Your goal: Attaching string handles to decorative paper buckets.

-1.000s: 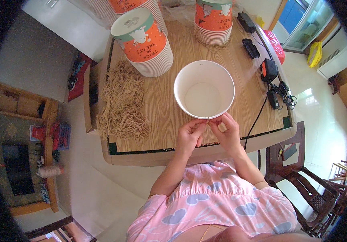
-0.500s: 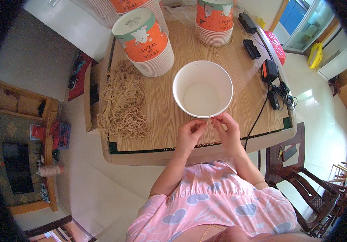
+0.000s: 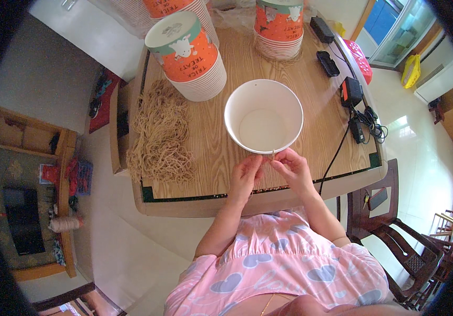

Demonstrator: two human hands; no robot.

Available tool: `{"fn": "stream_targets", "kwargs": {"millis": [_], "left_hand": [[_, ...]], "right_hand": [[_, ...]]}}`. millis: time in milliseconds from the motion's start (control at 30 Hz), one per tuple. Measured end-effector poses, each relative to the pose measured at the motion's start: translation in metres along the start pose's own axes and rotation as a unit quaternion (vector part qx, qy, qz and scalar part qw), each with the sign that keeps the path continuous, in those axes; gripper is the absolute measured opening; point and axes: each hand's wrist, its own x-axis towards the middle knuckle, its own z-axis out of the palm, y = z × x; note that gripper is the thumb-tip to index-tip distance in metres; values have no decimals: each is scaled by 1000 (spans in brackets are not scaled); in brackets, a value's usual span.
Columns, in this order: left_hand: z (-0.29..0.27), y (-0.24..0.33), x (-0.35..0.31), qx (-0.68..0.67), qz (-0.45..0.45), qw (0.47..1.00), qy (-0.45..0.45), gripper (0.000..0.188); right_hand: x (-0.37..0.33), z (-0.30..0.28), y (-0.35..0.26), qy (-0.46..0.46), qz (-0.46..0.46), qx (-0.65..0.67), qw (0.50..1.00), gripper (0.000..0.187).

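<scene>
A white paper bucket (image 3: pixel 264 129) stands upright with its mouth towards me and a small hole near its far rim. A short piece of tan string (image 3: pixel 273 154) sits at its near rim. My left hand (image 3: pixel 245 173) is closed at the rim, thumb and fingers pinched on the string. Beside it, my right hand (image 3: pixel 294 168) pinches the string close under the rim. A loose strand shows by my left wrist. The knot or loop itself is too small to make out. To the left lies a heap of cut tan strings (image 3: pixel 160 137).
Orange printed buckets stand nested upside down in a left stack (image 3: pixel 187 55) and a far stack (image 3: pixel 279 29). On the right of the wooden table (image 3: pixel 205 176) lie a black-and-orange battery pack (image 3: pixel 351 92), a black tray (image 3: pixel 327 63) and coiled cables (image 3: pixel 371 124). A dark chair (image 3: pixel 376 210) stands at right.
My left hand has turned slightly and its fingers have bunched closer under the rim. My right hand has shifted a little left and down. The bucket stays nearly in place.
</scene>
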Motion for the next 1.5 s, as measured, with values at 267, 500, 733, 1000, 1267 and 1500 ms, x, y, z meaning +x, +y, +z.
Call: {"fn": "stream_targets", "kwargs": {"millis": [267, 500, 733, 1000, 1267, 1500], "left_hand": [[-7, -9, -1, 254, 196, 947, -23, 9], [-8, -10, 0, 262, 185, 947, -25, 9], [-12, -15, 3, 307, 176, 933, -60, 9], [-1, -3, -4, 239, 295, 925, -1, 13], [8, 6, -7, 285, 300, 911, 8, 13], [4, 1, -3, 172, 240, 956, -8, 13]], "right_hand": [[1, 4, -5, 22, -11, -1, 1000, 11], [-1, 6, -5, 24, -32, -20, 999, 14], [-5, 9, -14, 34, -30, -56, 997, 15], [-7, 9, -16, 40, -76, -95, 992, 20], [-9, 8, -20, 33, -87, -117, 989, 19], [-10, 6, -25, 31, -89, -120, 988, 11]]}}
